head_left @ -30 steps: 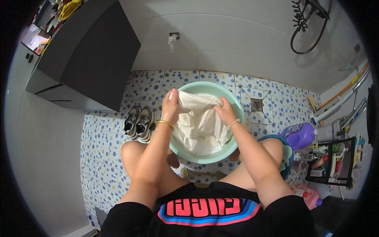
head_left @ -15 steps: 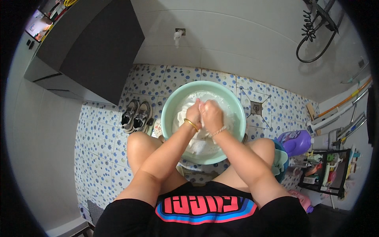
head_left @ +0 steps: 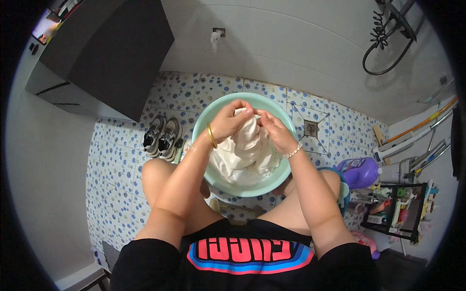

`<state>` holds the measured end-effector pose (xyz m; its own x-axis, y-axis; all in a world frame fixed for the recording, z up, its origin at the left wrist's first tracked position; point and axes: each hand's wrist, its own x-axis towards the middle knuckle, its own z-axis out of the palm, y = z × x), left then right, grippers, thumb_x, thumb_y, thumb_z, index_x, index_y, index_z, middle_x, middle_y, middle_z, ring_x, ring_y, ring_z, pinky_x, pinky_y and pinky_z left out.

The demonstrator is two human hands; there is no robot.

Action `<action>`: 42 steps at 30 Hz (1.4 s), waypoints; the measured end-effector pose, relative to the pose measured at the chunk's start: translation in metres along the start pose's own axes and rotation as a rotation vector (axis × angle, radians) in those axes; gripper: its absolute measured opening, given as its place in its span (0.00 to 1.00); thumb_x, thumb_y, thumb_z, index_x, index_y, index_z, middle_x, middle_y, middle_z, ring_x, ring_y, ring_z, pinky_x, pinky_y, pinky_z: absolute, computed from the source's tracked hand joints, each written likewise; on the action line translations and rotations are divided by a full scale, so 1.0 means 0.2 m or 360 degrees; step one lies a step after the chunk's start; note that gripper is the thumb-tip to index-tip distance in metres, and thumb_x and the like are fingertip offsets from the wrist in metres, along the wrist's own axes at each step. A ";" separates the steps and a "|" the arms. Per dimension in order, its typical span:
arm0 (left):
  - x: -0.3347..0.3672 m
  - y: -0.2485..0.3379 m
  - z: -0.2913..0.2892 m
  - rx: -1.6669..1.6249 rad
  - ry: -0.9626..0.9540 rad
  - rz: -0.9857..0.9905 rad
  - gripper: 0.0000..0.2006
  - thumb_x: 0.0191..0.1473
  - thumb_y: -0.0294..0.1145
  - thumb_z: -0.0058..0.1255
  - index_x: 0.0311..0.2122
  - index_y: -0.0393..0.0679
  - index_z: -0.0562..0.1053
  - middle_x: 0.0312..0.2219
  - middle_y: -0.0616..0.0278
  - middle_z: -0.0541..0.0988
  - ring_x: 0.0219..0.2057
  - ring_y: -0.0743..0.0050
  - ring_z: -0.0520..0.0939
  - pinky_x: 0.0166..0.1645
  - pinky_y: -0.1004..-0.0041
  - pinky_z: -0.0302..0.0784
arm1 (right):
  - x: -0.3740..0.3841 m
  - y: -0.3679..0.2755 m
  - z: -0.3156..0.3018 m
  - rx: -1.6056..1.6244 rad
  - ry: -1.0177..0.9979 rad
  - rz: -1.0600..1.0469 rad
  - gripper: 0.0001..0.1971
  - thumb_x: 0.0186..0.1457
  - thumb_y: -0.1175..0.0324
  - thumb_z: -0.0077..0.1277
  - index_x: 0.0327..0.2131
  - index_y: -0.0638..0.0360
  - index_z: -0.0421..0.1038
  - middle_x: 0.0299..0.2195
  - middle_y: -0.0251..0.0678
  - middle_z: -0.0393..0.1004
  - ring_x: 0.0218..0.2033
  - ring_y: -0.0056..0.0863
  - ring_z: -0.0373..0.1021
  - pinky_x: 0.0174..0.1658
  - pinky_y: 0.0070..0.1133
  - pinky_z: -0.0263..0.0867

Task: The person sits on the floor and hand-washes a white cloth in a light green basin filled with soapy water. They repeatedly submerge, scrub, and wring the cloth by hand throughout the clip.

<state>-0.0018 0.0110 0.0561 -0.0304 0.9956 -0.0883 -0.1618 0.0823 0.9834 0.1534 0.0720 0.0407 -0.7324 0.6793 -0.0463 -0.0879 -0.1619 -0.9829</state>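
A wet white cloth, its kind unclear from the bunched folds, is lifted partly out of a mint-green basin. My left hand, with a gold bangle at the wrist, pinches its upper edge near the basin's far side. Close beside it, my right hand, wearing a beaded bracelet, grips the same cloth with bent fingers. The fingertips of both hands nearly meet at the top. Lower folds rest in sudsy water in the basin, which stands on the floor between my knees.
Sneakers stand left of the basin, beside a dark cabinet. A floor drain lies to the right. A purple detergent bottle and a black rack with several bottles are at the right. A tap is on the far wall.
My hands were pressed together low in the basin; now they are apart and hold the white cloth raised and spread more. The view has shifted slightly.
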 end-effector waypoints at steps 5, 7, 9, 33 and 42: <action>0.00 -0.08 -0.03 -0.0140 0.0161 0.0066 0.19 0.51 0.40 0.44 0.44 0.40 0.62 0.36 0.64 0.67 0.36 0.81 0.68 0.40 0.80 0.65 | -0.08 -0.04 -0.01 -0.0213 -0.0006 0.0077 0.14 0.49 0.66 0.49 0.37 0.66 0.65 0.29 0.30 0.70 0.28 0.14 0.65 0.31 0.13 0.62; -0.03 -0.18 -0.03 -0.0316 0.0048 -0.0283 0.25 0.49 0.46 0.46 0.46 0.37 0.61 0.36 0.63 0.68 0.37 0.81 0.67 0.42 0.79 0.63 | -0.10 -0.08 0.02 0.0192 0.0159 0.0058 0.13 0.49 0.68 0.47 0.37 0.65 0.65 0.31 0.31 0.70 0.30 0.15 0.66 0.33 0.14 0.62; -0.04 -0.31 -0.02 -0.0500 -0.0139 -0.0566 0.24 0.49 0.47 0.45 0.43 0.36 0.64 0.37 0.64 0.70 0.37 0.84 0.68 0.42 0.81 0.63 | -0.12 -0.10 0.00 0.0389 0.0127 -0.0030 0.13 0.50 0.68 0.46 0.37 0.65 0.65 0.32 0.33 0.70 0.31 0.16 0.66 0.35 0.15 0.62; 0.07 -0.32 0.08 -0.1177 0.0791 -0.0359 0.15 0.55 0.46 0.33 0.28 0.44 0.64 0.20 0.66 0.67 0.21 0.79 0.67 0.26 0.75 0.66 | -0.10 -0.07 0.29 -0.1434 0.0360 -0.0964 0.08 0.49 0.66 0.44 0.26 0.62 0.65 0.23 0.43 0.67 0.23 0.38 0.66 0.27 0.25 0.63; 0.12 -0.33 0.09 -0.1286 0.0647 -0.0434 0.18 0.52 0.50 0.37 0.22 0.46 0.63 0.14 0.68 0.64 0.16 0.79 0.66 0.20 0.77 0.62 | -0.17 0.01 0.37 -0.1787 0.0303 -0.1100 0.09 0.48 0.66 0.43 0.19 0.57 0.61 0.17 0.43 0.64 0.17 0.39 0.65 0.21 0.29 0.61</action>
<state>0.0254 0.0303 -0.0086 -0.2077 0.8425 -0.4971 -0.8439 0.1027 0.5266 0.1285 -0.0050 0.0544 -0.6500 0.4856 0.5846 0.2670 0.8661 -0.4225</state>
